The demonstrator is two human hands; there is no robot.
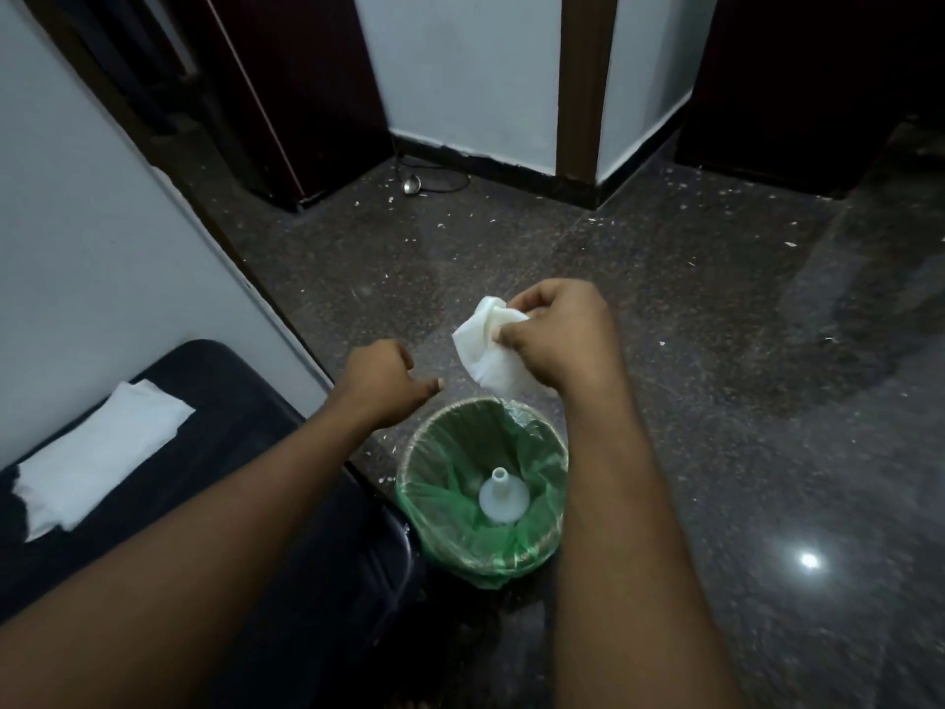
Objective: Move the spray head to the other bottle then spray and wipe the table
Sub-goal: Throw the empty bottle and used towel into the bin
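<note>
While the right hand (555, 335) clamps a crumpled white paper towel (488, 350) above the green-lined round bin (552, 442), the left hand (383, 388) hovers loosely curled, holding nothing.

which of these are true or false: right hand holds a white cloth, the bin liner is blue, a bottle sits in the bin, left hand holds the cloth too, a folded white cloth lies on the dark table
1. The right hand holds a crumpled white cloth: true.
2. The bin liner is blue: false, green.
3. A white bottle stands in the bin: true.
4. The left hand holds the cloth too: false, it is apart and empty.
5. A folded white cloth lies on the dark table: true.
</note>
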